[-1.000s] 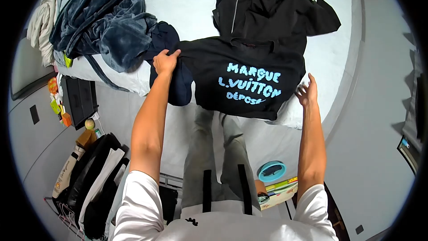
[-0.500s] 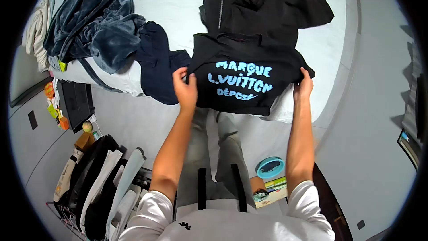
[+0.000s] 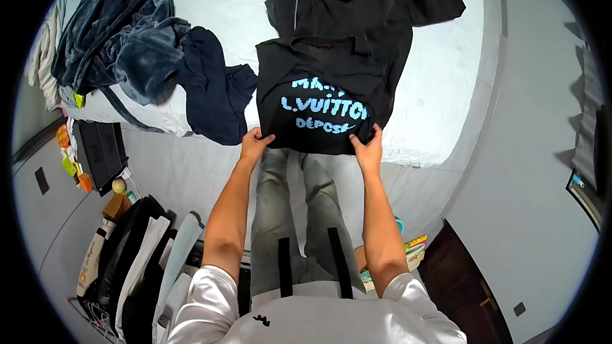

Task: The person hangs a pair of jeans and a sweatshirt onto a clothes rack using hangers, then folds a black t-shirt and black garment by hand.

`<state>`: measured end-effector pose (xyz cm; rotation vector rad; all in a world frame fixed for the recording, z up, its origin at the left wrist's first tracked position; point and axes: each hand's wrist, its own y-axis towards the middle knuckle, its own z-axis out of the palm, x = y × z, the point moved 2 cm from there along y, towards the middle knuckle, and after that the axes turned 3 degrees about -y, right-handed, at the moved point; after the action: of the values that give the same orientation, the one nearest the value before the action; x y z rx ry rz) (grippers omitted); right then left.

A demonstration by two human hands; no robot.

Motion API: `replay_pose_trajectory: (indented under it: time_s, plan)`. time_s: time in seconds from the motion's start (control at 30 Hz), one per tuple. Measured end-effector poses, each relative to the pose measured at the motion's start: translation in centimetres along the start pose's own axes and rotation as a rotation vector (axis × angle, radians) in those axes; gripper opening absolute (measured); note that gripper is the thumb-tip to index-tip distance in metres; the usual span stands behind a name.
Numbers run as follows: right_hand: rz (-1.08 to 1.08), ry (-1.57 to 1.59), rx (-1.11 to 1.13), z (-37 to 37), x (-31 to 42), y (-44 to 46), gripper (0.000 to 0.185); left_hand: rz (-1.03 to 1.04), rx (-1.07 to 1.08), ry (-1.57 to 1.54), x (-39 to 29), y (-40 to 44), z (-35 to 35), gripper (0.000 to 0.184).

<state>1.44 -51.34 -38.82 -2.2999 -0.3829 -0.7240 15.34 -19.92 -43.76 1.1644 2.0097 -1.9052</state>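
Observation:
A black shirt [image 3: 312,99] with light blue lettering lies at the bed's near edge, its sides folded inward over part of the print. My left hand [image 3: 257,144] pinches its lower left corner. At the lower right corner, my right hand [image 3: 368,148] grips the hem between thumb and fingers. Beyond the shirt, and partly under it, a black garment [image 3: 344,6] with a pale zip line is spread on the bed. A dark navy garment [image 3: 213,89] lies left of the shirt.
The white bed [image 3: 440,89] spans the top. A blue-grey plush blanket [image 3: 143,51] is heaped at its left. Clothes on hangers [image 3: 140,261] stand at lower left, near a black box [image 3: 102,156]. A brown door [image 3: 462,286] is at lower right.
Both sides of the shirt have been folded inward, narrowing it and covering part of the lettering. My hands have moved closer together and down to its bottom corners. The view has shifted slightly right.

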Motion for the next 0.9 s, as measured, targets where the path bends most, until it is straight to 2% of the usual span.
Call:
replay_pose_trajectory:
  time_s: [0.03,0.07,0.13,0.17,0.27,0.3,0.4,0.43,0.53,0.63,0.67,0.73,0.83,0.9]
  plan:
    - [0.089,-0.142,0.091,-0.5,0.4,-0.9,0.081,0.034,-0.014,-0.011,0.0,-0.2,0.0,0.014]
    - [-0.029,-0.367,0.068,0.4,-3.2,-0.9,0.068,0.066,-0.027,-0.020,0.1,-0.5,0.0,0.013]
    - [0.103,-0.771,0.545,-1.1,-0.7,-2.2,0.058,0.041,-0.075,-0.251,0.9,-1.2,0.3,0.013]
    - [-0.006,-0.871,0.495,-1.7,-0.1,-3.2,0.052,0.033,-0.101,-0.367,1.0,-1.4,0.3,0.013]
    - [-0.369,-0.652,0.308,-1.9,-6.0,-4.3,0.047,-0.011,-0.059,-0.415,1.8,-3.0,-0.2,0.025]
    - [0.090,-0.367,0.474,-2.5,-5.9,-5.1,0.036,0.008,-0.014,-0.344,2.2,-3.6,-0.4,0.030]
    - [0.362,0.371,0.442,-1.8,-9.3,-6.2,0.033,0.061,0.124,-0.130,3.6,-5.0,-0.9,0.044]
    - [0.420,0.487,0.435,-1.9,-9.3,-6.7,0.034,0.036,0.202,0.038,4.8,-4.6,-1.3,0.044]
    - [0.703,0.587,0.413,-2.9,-7.0,-8.1,0.043,-0.240,0.308,0.243,7.0,-4.8,-1.7,0.044]
    - [0.491,0.215,0.692,-3.8,-4.8,-9.3,0.056,-0.207,0.292,0.315,7.2,-5.6,-2.1,0.042]
    - [0.367,0.066,0.833,-4.3,-3.7,-9.4,0.063,-0.158,0.315,0.223,7.1,-5.8,-2.3,0.042]
    - [0.230,-0.256,1.052,-4.7,-4.5,-9.3,0.056,-0.066,0.359,0.039,6.0,-6.9,-2.8,0.041]
    - [0.373,-0.183,0.948,-5.6,-5.3,-9.4,0.054,0.050,0.307,-0.073,2.7,-9.1,-3.7,0.044]
    - [0.621,0.222,0.728,-6.4,-8.8,-9.6,0.054,-0.084,0.319,-0.051,3.0,-9.7,-4.7,0.046]
